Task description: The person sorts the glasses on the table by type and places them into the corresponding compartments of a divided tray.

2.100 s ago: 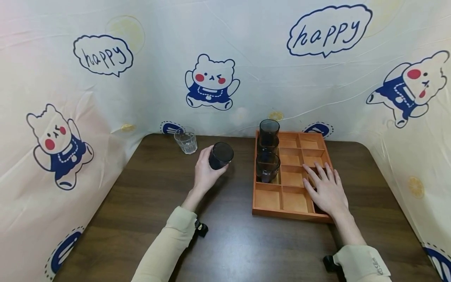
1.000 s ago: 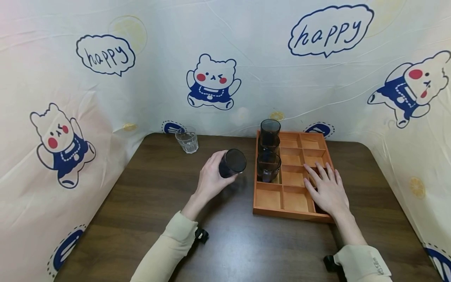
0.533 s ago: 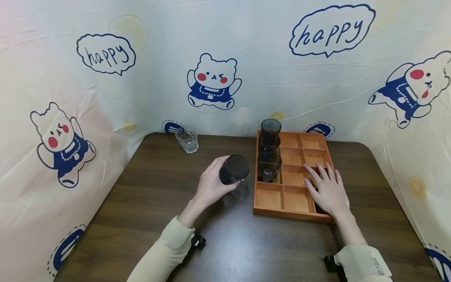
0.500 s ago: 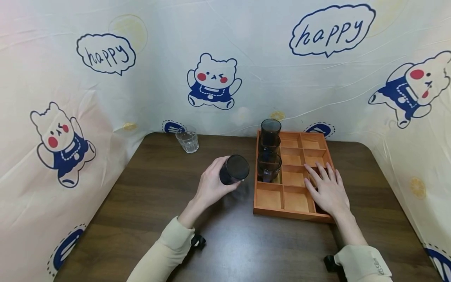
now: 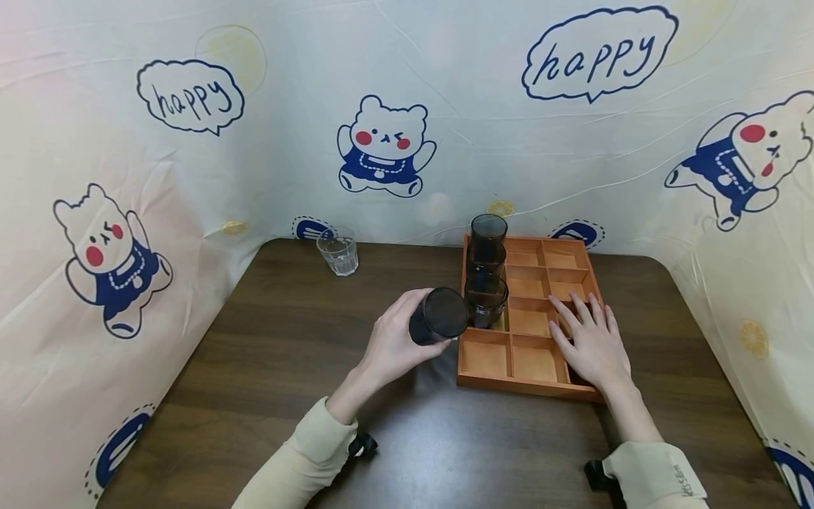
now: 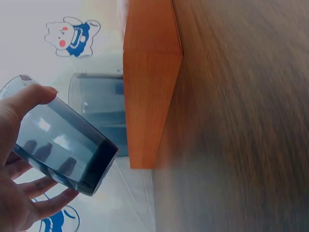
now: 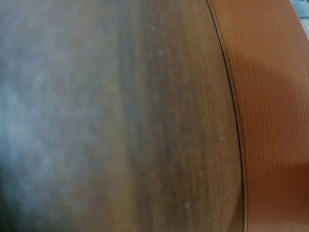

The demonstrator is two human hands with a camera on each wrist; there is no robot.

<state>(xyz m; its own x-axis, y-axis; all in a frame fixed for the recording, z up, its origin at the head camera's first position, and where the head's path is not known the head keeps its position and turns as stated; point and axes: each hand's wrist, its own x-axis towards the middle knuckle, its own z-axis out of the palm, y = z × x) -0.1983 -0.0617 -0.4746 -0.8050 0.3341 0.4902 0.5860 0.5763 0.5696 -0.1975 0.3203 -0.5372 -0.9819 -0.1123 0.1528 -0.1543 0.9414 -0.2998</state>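
Tumbler of dark grey glass (image 5: 439, 316), tilted, held over the counter (image 5: 445, 452) beside the left edge of a reddish-brown wooden compartment tray (image 5: 509, 384). Person's left grip (image 5: 396, 341) curled round it, thumb opposite fingers. Right grip (image 5: 596, 348), fingers spread, lies across the tray's right side. I count three similar dark glasses (image 5: 486, 305) along the tray's left edge. Clear faceted glass (image 5: 340, 254) near the counter's back left corner.
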